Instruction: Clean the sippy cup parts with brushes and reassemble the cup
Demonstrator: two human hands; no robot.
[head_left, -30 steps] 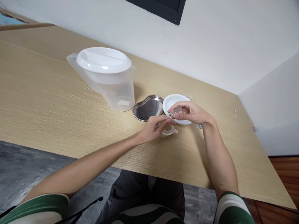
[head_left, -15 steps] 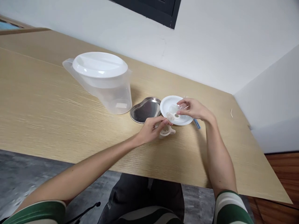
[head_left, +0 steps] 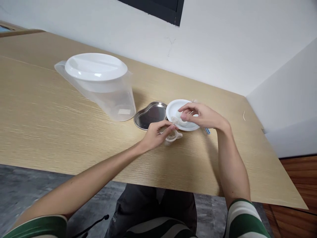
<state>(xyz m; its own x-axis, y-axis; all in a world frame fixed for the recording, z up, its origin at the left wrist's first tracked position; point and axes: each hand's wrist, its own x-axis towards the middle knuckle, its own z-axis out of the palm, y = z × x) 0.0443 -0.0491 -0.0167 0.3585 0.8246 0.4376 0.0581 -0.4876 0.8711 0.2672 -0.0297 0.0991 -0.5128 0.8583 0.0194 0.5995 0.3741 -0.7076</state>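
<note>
Over the near left rim of the white plate (head_left: 170, 106), my left hand (head_left: 158, 132) pinches a small translucent round piece (head_left: 174, 120) between thumb and fingertips. Just below those fingers is a small clear cup with a pale rim and a side tab (head_left: 178, 135), partly covered by the hand. My right hand (head_left: 201, 115) is above the plate, its fingers curled together. What they hold is mostly hidden. Near its thumb a small whitish ring-shaped piece (head_left: 182, 123) shows against the plate.
A shiny kidney-shaped metal tray (head_left: 151, 115) sits left of the plate. Farther left stands a large translucent pitcher with a white lid (head_left: 96, 67). A blue item (head_left: 207, 131) lies by the plate's right side. A thin white strip (head_left: 244, 115) is at the far right.
My right hand has shifted slightly left, closer to my left hand, and its fingers have curled in; the clear piece seen in them before is now mostly hidden. The view has shifted slightly.
</note>
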